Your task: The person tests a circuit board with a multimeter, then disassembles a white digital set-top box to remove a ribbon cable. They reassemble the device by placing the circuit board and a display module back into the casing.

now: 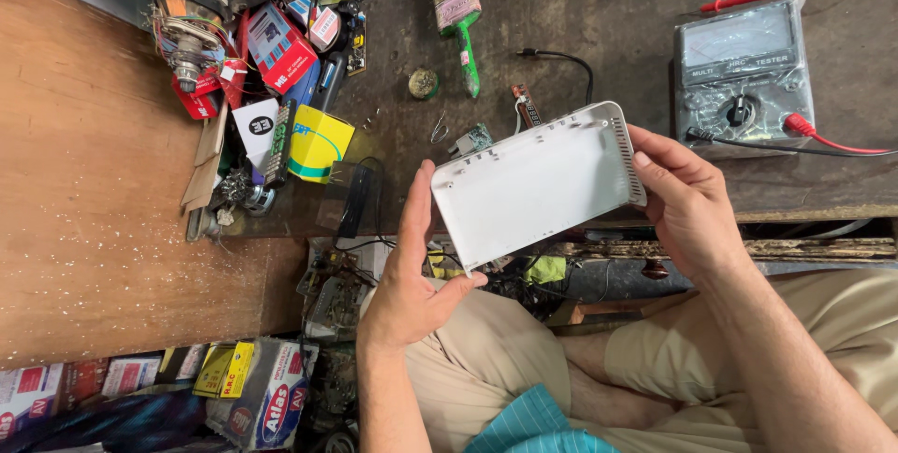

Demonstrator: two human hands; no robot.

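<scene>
We held white plastic casing (538, 182) over our lap, just off surface's (599, 23) near edge. Our left hand (412, 275) gripped casing's lower left corner, thumb along its side; our right hand (687, 205) clasped vented right end. Analog multimeter (741, 70) sat by surface's right edge, red probe lead (828, 140) plugged in. Green-handled brush (458, 14) lay toward far edge.

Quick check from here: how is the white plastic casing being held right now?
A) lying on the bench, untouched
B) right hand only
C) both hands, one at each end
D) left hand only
C: the left hand grips the near-left end of the white plastic casing and the right hand grips its vented right end, above the lap.
</scene>
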